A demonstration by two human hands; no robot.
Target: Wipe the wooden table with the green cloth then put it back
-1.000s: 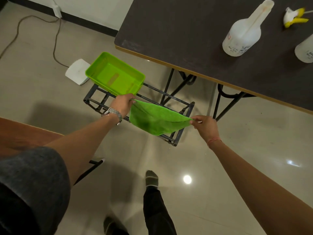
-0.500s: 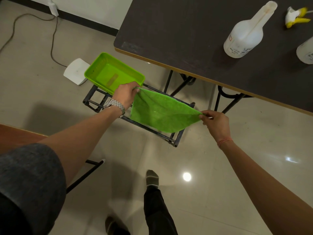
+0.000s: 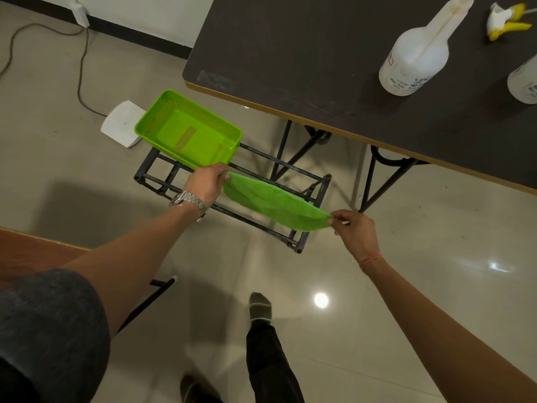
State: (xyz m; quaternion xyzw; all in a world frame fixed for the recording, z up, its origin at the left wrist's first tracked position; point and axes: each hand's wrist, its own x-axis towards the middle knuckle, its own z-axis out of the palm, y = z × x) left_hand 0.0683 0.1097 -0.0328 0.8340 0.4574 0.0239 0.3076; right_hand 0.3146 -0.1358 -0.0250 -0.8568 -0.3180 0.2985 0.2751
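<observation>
The green cloth (image 3: 273,203) hangs stretched between both hands above the low black metal rack (image 3: 313,184). My left hand (image 3: 207,181) pinches its left end, just in front of the empty green plastic tray (image 3: 148,125) that sits on the rack's left part. My right hand (image 3: 356,228) pinches the cloth's right corner near the rack's right end. A reddish wooden table (image 3: 26,251) shows only as a corner at the left edge, partly hidden by my left sleeve.
A dark table (image 3: 290,59) with a pale edge fills the upper right, carrying two white bottles (image 3: 415,56) and a yellow-white spray head (image 3: 505,21). Its black folding legs (image 3: 377,175) stand behind the rack. A white device (image 3: 120,126) and cable lie on the tiled floor.
Both hands have spread wider apart and lowered slightly, and the cloth now sags flatter and narrower between them over the rack. The view has shifted a little.
</observation>
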